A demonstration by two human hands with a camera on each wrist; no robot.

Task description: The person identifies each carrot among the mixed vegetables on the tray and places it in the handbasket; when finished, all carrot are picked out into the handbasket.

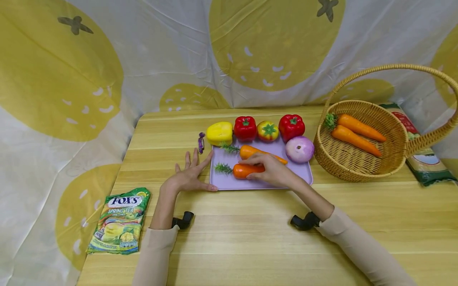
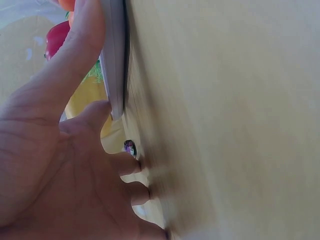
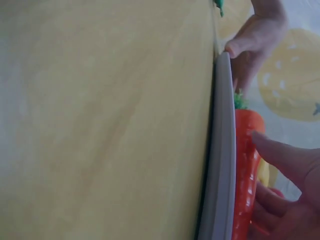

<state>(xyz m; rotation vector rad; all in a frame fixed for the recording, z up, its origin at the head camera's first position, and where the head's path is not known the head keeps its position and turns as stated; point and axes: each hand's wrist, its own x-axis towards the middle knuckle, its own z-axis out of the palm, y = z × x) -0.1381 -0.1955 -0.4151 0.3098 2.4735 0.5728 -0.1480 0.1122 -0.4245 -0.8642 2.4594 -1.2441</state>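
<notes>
On the lilac tray (image 1: 229, 184) lie two orange carrots with green tops. My right hand (image 1: 270, 169) grips the front carrot (image 1: 243, 171), thumb on its near side and fingers over it, as the right wrist view also shows for this carrot (image 3: 245, 175). Just behind it lies the other carrot (image 1: 247, 151). At the tray's left end my left hand (image 1: 186, 176) has its fingers spread, thumb and forefinger touching the rim. Along the back of the tray are a yellow pepper (image 1: 220, 133), two red peppers, a yellow-red tomato (image 1: 268, 131) and a purple onion (image 1: 299, 149).
A wicker basket (image 1: 323, 163) with a tall handle stands to the right, holding two carrots (image 1: 358, 139). Behind it lies a green and red packet (image 1: 425, 163). A purple-wrapped candy (image 1: 201, 143) lies left of the tray, and a green candy bag (image 1: 119, 222) at the front left.
</notes>
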